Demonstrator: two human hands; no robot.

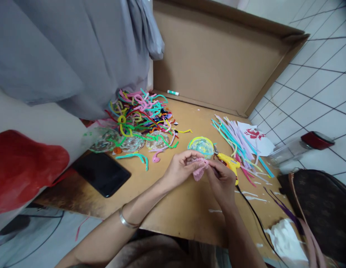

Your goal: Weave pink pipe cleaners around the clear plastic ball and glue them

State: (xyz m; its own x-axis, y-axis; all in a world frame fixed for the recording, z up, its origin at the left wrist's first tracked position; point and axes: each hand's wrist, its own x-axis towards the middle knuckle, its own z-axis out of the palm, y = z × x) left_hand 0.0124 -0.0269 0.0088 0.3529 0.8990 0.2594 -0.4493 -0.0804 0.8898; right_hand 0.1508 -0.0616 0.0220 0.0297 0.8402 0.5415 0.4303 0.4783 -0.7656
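Observation:
My left hand [180, 168] is closed on a pink pipe-cleaner piece [198, 173], bent into a compact ribbed shape, above the table's front middle. Fingers of my right hand [221, 179] pinch the right edge of the same piece. Just beyond my hands lies a round disc [201, 144] with a yellow pipe-cleaner rim and a mottled middle. A yellow glue gun [230, 162] rests right behind my right hand, its nozzle beside the disc. My fingers hide part of the pink piece.
A tangled heap of colourful pipe cleaners [142, 111] and several mottled discs [157, 140] lie at the left. A black phone [106, 174] is nearer. Straight pipe cleaners [240, 139], a clear bottle [290, 152], a brown bag [323, 208] and white tissue [287, 242] occupy the right. Cardboard [217, 56] stands behind.

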